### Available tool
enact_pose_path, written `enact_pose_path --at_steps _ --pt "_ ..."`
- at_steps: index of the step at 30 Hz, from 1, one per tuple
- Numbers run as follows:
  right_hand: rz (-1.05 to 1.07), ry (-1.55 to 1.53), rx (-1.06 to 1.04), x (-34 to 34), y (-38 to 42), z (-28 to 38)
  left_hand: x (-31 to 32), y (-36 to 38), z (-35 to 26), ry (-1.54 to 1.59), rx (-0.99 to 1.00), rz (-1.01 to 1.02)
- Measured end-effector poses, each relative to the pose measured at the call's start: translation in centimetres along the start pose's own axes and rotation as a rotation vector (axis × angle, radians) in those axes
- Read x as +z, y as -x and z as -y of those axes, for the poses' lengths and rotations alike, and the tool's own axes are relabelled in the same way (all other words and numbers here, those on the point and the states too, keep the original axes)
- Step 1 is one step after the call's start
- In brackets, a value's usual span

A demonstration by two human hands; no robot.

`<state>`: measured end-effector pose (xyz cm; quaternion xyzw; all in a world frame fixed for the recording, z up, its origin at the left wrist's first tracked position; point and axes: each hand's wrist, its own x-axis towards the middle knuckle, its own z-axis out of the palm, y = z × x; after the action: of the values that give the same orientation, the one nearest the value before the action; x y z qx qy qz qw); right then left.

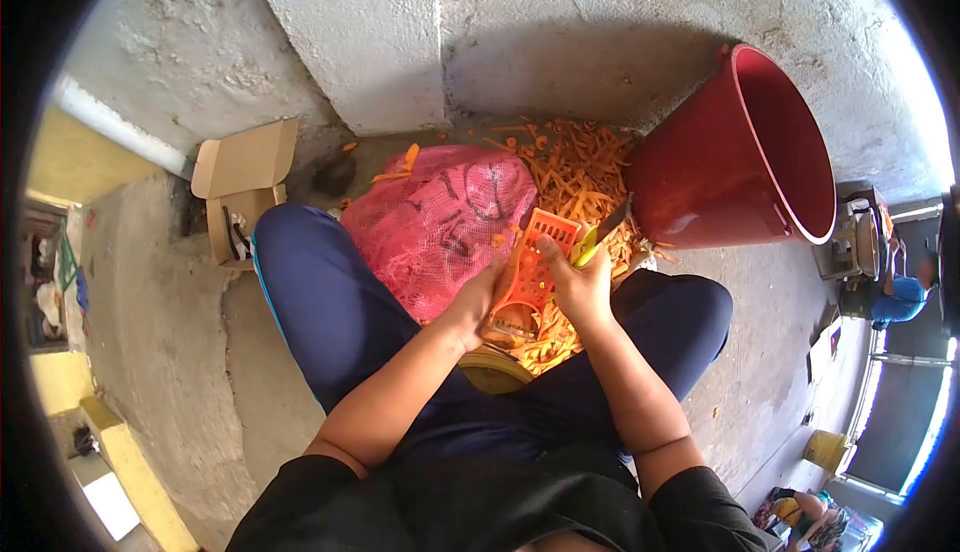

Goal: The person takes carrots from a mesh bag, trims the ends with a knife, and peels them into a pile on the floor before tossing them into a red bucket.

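My left hand [478, 304] is closed around the left edge of an orange plastic grater [537, 270], which has a perforated panel and a wide opening at its near end. In my right hand [583, 290] is a knife [587, 246] with a yellow-green handle, its dark blade pointing up and right. The right thumb also rests against the grater. Orange vegetable strips [585, 167], like carrot peelings, lie heaped behind and beneath my hands. Just left of the grater sits a full pink mesh sack [440, 227]; its contents are hard to make out.
A large red bucket [690, 162] tilts beside the heap. An open cardboard box [240, 167] stands near the wall. Between my legs is the rim of a yellow container [497, 376]. Far right, a person in blue [895, 300] and another person [800, 514] are visible.
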<state>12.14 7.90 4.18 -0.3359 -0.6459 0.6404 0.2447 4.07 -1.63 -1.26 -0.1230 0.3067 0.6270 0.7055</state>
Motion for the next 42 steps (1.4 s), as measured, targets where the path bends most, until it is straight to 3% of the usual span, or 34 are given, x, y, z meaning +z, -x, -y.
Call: enact_pose_path --at_steps 16,19,21,23,25,29,31,34,41,42 --pt "0.04 0.157 -0.162 -0.2 0.3 -1.1 -0.5 -0.5 0.8 -0.13 0.045 -0.037" --pt "-0.193 0.505 -0.418 -2.5 -3.3 -4.0 -1.2 -0.1 0.9 -0.35 0.052 0.087" --pt "-0.444 0.44 -0.174 -5.7 -6.3 -2.1 -1.1 0.5 1.6 -0.396 0.044 0.121" --pt "-0.575 0.44 -0.233 -8.0 -7.5 -1.5 -1.2 0.5 1.5 -0.34 0.0 0.166" --pt "-0.532 0.306 -0.203 -7.2 -6.3 -0.2 -1.3 0.6 1.0 -0.174 -0.101 0.144" --pt "-0.297 0.162 -0.165 -4.1 -3.1 -0.2 -2.6 -0.8 0.7 0.105 -0.094 0.16" --pt "-0.132 -0.027 -0.092 -2.3 -1.3 0.0 -1.3 -0.2 0.5 0.114 -0.078 0.144" --pt "0.03 -0.053 -0.036 -0.7 0.4 0.6 -1.1 -0.3 0.4 0.109 -0.04 0.128" --pt "-0.001 0.179 -0.155 -0.2 0.3 -0.6 0.7 0.6 0.1 -0.007 -0.024 0.025" --pt "-0.014 0.252 -0.207 -0.4 0.1 -0.6 0.0 0.4 0.0 -0.082 -0.046 0.137"
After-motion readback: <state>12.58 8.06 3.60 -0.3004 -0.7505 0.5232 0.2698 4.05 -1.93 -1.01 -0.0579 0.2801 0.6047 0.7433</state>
